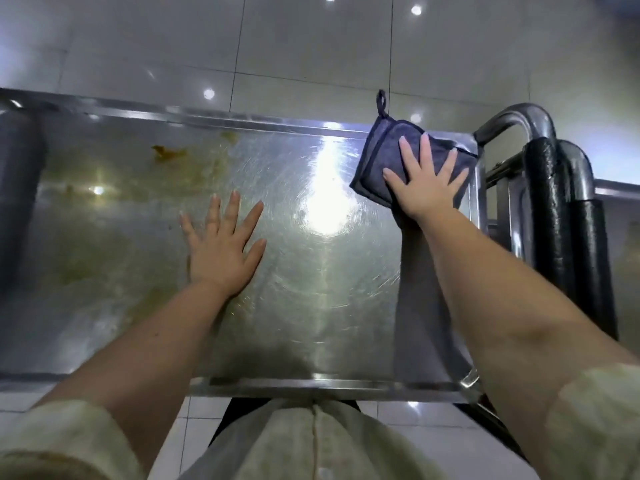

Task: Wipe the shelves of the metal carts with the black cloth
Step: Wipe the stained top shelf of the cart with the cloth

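1. Currently the right hand lies flat on the black cloth, fingers straight and spread wide, with the arm stretched out to the far right corner of the cart's top shelf.
2. The cloth's far edge overlaps the shelf's far rim, and its loop points away.
3. The left hand rests palm-down on bare metal near the middle, fingers splayed, holding nothing.
4. Brownish stains mark the far left of the shelf.

The dark folded cloth lies flat at the far right corner of the scratched, stained steel shelf.
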Motion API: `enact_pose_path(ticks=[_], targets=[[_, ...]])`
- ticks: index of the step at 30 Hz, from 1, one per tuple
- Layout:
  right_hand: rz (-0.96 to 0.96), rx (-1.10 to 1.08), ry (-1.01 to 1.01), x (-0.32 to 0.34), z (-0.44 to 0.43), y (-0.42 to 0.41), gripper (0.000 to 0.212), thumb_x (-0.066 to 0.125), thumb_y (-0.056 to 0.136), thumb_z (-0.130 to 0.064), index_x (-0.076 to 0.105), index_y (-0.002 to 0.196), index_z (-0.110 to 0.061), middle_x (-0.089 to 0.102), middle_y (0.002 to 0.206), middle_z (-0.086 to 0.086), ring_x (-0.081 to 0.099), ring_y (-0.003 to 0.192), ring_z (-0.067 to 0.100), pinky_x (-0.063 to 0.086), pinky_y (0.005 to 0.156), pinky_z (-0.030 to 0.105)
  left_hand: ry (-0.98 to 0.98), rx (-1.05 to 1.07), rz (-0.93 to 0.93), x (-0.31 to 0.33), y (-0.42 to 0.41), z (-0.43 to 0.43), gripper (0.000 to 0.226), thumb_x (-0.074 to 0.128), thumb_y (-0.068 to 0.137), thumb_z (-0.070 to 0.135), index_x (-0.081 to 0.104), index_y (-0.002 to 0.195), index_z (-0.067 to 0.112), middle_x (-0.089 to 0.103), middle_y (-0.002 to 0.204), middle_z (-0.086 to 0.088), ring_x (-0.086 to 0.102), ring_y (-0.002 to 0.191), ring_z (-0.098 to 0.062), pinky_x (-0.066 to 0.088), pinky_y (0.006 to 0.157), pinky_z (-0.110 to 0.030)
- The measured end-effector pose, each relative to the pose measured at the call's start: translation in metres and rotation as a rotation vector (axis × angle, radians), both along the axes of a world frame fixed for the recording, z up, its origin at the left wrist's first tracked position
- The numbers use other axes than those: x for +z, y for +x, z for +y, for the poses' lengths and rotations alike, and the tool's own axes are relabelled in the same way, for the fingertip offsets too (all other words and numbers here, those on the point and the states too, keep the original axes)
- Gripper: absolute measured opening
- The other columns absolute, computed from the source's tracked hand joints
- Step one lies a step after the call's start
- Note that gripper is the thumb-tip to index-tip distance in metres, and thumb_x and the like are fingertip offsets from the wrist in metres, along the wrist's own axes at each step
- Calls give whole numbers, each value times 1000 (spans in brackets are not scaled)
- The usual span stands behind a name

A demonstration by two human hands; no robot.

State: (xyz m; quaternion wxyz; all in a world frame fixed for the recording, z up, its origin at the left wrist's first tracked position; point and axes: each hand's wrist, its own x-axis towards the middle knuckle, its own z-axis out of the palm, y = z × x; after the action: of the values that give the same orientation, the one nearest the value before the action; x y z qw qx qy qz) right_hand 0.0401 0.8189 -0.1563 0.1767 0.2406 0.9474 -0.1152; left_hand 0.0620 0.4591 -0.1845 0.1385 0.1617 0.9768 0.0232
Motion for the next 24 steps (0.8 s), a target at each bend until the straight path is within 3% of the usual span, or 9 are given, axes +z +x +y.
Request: enact_pose_path(ticks=[4,12,15,18,21,24], targets=[[12,80,69,-2,-14,43,66,16,94,-71,-4,153,-49,-9,164,-10,-13,148,41,-6,115,64,-11,7,-9,2,-2,0,64,5,92,64,-2,154,46,-12,164,5,-12,151,-26,-9,112,-69],[-74,269,-33,8,-79,288,67,16,95,-72,16,154,-43,12,164,-4,3,148,45,13,110,70,-40,5,-19,1,0,0,61,7,96,63,-8,154,45,-17,163,4,-16,150,-26,-8,112,-70],[-41,236,-39,6,-59,248,67,15,92,-75,10,153,-48,7,164,-9,-3,149,42,5,113,69,-28,1,-9,1,0,0,62,12,97,62,-6,154,45,-16,164,4,-14,151,-27,-9,112,-70],[25,84,57,2,-14,132,69,13,88,-76,-1,151,-51,-1,164,-12,-9,149,40,-7,115,64,-14,0,-10,2,-3,2,63,15,97,62,-5,154,45,-15,164,4,-13,151,-27,-9,112,-69],[14,14,95,0,29,27,67,20,93,-73,1,152,-50,-7,164,-12,-12,148,40,-9,115,64,-25,-4,1,1,-5,4,61,11,97,63,-6,154,46,-15,164,4,-14,151,-26,-12,112,-68],[18,45,124,-4,40,4,66,20,95,-70,0,153,-47,-10,164,-11,-13,148,40,-9,115,63,-18,16,-1,0,-6,4,62,18,98,62,-5,154,47,-16,164,5,-15,151,-25,-13,112,-67]])
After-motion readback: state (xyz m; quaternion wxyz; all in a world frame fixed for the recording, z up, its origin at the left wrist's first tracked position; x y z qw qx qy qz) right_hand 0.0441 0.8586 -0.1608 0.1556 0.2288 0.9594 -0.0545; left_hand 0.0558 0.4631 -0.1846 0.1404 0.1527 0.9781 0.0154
